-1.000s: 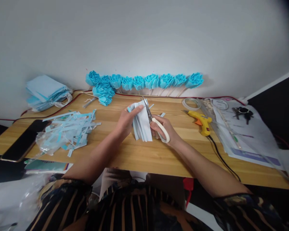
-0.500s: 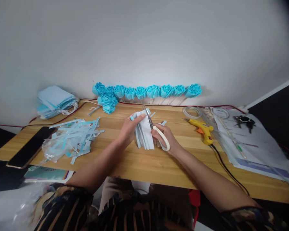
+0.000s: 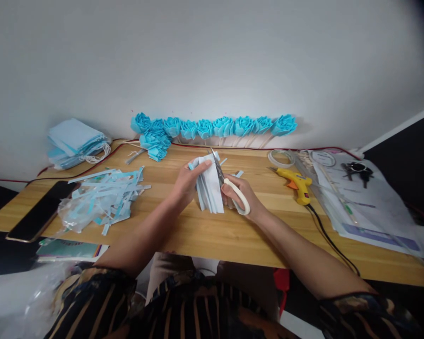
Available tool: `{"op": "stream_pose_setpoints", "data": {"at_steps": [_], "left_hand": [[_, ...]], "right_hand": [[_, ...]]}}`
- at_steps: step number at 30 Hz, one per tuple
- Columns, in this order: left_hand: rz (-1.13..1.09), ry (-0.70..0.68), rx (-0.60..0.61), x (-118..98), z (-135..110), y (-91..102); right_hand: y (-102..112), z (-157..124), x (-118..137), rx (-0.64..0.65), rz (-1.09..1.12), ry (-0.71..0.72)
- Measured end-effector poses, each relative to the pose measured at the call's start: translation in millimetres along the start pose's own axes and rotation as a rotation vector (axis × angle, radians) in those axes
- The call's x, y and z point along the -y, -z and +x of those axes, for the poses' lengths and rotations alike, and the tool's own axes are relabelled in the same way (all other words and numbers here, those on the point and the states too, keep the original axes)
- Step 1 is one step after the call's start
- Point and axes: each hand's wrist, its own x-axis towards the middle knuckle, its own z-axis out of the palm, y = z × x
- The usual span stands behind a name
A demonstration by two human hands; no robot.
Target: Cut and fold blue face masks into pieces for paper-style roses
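Left hand [image 3: 184, 182] pinching sheet [image 3: 211, 190], right hand [image 3: 250, 200] gripping scissors [image 3: 236, 189] at sheet's edge, scraps [image 3: 118, 200] left of both hands.

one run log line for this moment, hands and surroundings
left hand: holds folded sheet; right hand: holds scissors at sheet's edge; at left: strips; at back: blue flowers; at right: glue gun

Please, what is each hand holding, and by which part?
The left hand holds the pale folded material near its top; the right hand holds the scissors by the white handles.
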Motion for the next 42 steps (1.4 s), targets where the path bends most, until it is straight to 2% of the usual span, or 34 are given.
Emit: {"op": "stream_pose_setpoints", "data": {"at_steps": [28,42], "left_hand": [[-0.023,-0.001,0.005,4.3,2.0,1.2],[-0.029,0.018,-0.012,2.2,1.6,-0.4]], "right_hand": [[-0.1,1.1,-9.3,-0.029,0.003,0.030],[-2.2,2.2,-11.2,-0.066,0.072,-0.023]]}}
